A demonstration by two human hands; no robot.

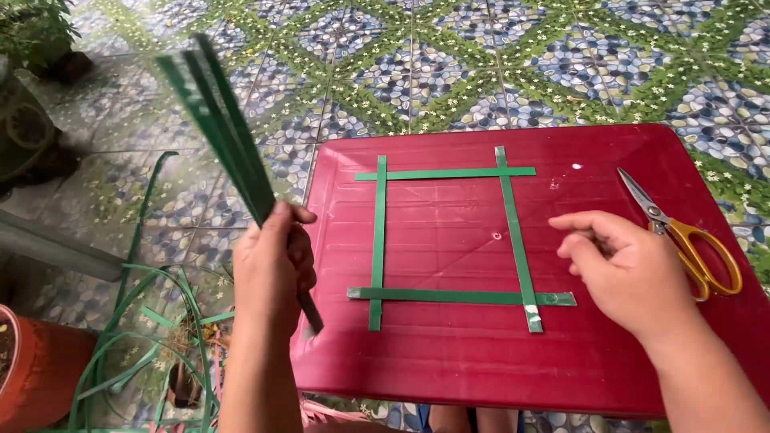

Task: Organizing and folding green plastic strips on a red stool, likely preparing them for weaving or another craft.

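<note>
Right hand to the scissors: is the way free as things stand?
Probably yes. The right hand hovers empty just beside the yellow-handled scissors on the red board, with nothing between them; the green strips lie on its other side.

green strips (pixel 220 128) motion-blurred, orange pot (pixel 36 369) cropped (left edge)

Soft, even daylight filled the scene, bright without harsh shadows. A small glare spot sat on the glossy red plastic table top (pixel 561 353). The bundle of flat green plastic strips (pixel 220 128) was smeared by motion blur; the patterned pebble-print floor tiles (pixel 481 64) stayed sharp, bending slightly at the edges
</note>
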